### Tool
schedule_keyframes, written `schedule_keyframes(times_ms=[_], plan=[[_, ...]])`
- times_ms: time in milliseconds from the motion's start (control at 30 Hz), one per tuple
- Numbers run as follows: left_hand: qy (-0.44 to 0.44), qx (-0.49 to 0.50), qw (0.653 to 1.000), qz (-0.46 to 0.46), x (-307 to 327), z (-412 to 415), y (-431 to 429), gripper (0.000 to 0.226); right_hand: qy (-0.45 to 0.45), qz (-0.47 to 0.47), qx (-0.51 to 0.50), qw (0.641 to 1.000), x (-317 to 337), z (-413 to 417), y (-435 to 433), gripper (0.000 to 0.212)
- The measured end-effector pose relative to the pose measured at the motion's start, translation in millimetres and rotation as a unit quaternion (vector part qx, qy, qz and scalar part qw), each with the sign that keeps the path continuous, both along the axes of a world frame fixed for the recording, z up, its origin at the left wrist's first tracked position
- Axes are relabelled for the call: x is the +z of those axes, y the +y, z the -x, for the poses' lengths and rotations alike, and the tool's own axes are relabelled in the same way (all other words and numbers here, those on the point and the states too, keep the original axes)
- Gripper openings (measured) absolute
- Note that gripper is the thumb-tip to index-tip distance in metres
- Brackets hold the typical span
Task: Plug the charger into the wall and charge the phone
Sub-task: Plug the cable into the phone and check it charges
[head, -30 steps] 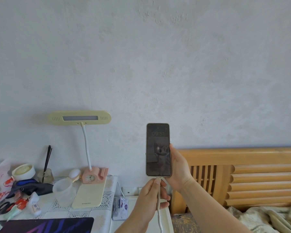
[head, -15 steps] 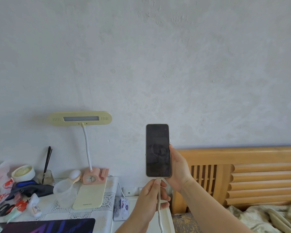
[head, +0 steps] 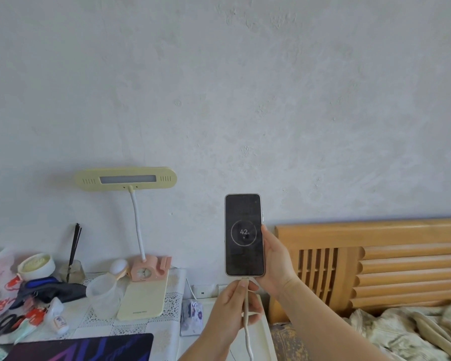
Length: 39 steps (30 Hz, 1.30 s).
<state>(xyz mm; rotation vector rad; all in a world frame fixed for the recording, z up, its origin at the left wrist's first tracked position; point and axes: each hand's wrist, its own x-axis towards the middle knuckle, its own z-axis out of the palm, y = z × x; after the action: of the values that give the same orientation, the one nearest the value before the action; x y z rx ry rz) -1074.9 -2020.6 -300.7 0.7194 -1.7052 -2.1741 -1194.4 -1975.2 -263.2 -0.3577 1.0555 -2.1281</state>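
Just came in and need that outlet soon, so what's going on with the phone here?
A person is holding the phone upright in the right hand, while the left hand pinches the cable at the phone's bottom port. The screen shows a ring with 42 in it, so the phone appears to be charging. The cable runs down out of view, so the wall plug itself can't be seen.
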Motion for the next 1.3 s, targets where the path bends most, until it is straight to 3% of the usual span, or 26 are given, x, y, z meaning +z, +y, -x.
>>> schedule_keyframes(times_ms=[300, 367, 433, 567, 800, 1033, 1100, 1300], plan=[[-0.037, -0.070, 0.996, -0.041, -30.6, -9.4, -27.1, 0.025, 0.001, -0.042, -0.008, 0.999, -28.0, -4.1, -5.3, 0.044], [-0.025, -0.086, 0.994, -0.062, -38.7, -13.4, -42.5, 0.035, 0.003, -0.061, -0.004, 0.998, -36.7, -4.4, -5.3, 0.044], [0.000, -0.065, 0.993, -0.094, -44.1, -11.9, -60.4, 0.041, 0.000, -0.085, -0.006, 0.996, -48.3, -3.5, -4.6, 0.042], [0.028, 0.017, 0.992, -0.119, -37.0, 12.6, -85.8, 0.028, -0.014, -0.101, -0.003, 0.995, -76.5, 3.3, -2.7, 0.041], [0.024, 0.004, 0.996, -0.088, -32.5, 75.4, -99.7, 0.030, -0.064, -0.110, 0.005, 0.992, -119.9, 27.9, 2.7, 0.046], [-0.001, 0.013, 0.997, -0.082, -79.3, 128.0, -106.2, 0.022, -0.089, -0.152, -0.005, 0.984, -160.3, 68.5, 2.2, 0.043], [-0.007, 0.020, 0.995, -0.096, -96.8, 142.2, -108.3, 0.029, -0.095, -0.166, -0.008, 0.982, -172.9, 78.1, 1.2, 0.042], [-0.023, 0.059, 0.985, -0.161, -159.6, 178.4, -115.8, 0.020, -0.162, -0.183, -0.007, 0.970, -219.4, 100.4, 3.8, 0.040]])
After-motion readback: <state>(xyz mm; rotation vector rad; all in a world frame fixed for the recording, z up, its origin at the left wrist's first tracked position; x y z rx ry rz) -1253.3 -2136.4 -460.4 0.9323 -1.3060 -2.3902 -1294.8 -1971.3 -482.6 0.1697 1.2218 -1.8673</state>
